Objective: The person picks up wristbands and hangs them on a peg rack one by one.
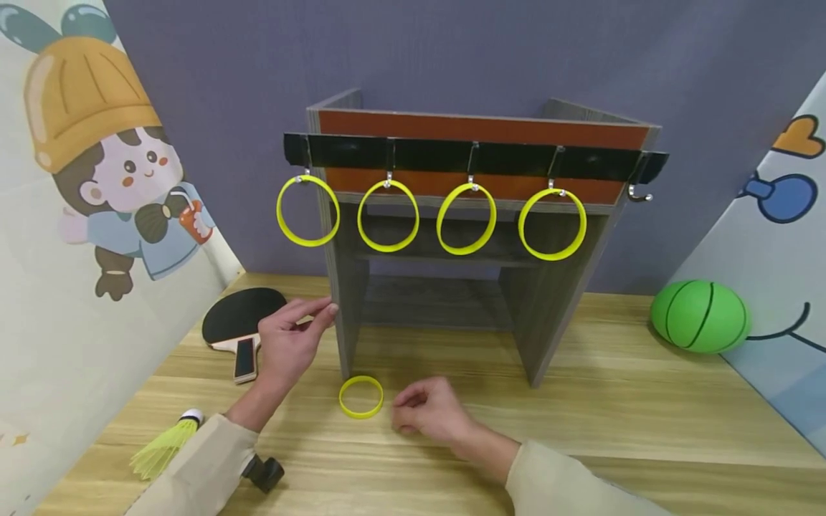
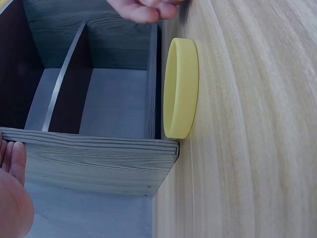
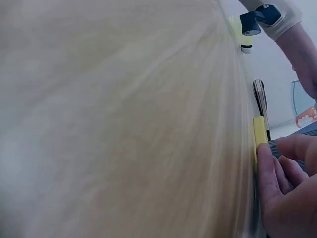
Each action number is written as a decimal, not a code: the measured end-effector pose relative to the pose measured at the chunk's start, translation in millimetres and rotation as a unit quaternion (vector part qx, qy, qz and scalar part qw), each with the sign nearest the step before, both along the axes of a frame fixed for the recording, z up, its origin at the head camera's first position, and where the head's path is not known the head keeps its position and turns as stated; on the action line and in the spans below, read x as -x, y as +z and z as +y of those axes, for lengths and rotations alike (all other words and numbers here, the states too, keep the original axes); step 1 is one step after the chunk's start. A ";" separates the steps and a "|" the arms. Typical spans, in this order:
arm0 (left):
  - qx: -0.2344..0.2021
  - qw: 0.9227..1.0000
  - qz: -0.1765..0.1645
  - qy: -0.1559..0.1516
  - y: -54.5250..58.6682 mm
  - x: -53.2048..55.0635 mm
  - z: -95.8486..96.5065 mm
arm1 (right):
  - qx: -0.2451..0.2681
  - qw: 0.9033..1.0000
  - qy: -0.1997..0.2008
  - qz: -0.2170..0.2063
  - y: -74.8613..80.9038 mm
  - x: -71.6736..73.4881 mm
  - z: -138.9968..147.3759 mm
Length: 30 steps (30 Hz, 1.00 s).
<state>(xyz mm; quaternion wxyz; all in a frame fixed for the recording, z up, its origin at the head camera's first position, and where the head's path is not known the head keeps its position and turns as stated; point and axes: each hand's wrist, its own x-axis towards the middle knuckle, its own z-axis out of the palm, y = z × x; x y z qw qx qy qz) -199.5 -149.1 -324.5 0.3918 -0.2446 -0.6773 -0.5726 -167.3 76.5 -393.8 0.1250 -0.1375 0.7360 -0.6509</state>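
My left hand [image 1: 293, 337] is at the front edge of the grey shelf unit's left panel [image 1: 342, 315], its fingertips [image 2: 18, 158] right at that edge. A yellow ring [image 1: 361, 397] lies flat on the wooden table before the unit. Just right of it is my right hand [image 1: 432, 412], low over the table with fingers loosely bent and nothing between them. In the right wrist view, its fingertips overlap the near end of the ring [image 3: 259, 130]. Several matching rings [image 1: 472, 251] hang from hooks on a black bar [image 1: 426, 154] across the unit's front.
At the bar's right end a hook [image 1: 640, 193] bears no ring. A black table tennis paddle [image 1: 241, 315] and a yellow shuttlecock [image 1: 164, 446] lie on the left. The green ball [image 1: 700, 317] sits far right, and a grey-blue wall [image 1: 452, 57] stands behind.
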 end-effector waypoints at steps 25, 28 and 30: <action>-0.019 1.000 0.016 -0.009 -13.6 14.0 -5.4 | -0.109 0.991 -0.069 -0.037 11.2 18.2 -33.8; -0.017 1.000 0.017 -0.011 -13.9 14.4 -5.4 | -0.108 0.991 -0.072 -0.032 11.4 17.9 -34.1; -0.016 1.000 0.016 -0.013 -13.7 14.3 -5.2 | -0.106 0.991 -0.074 -0.033 11.2 17.6 -34.4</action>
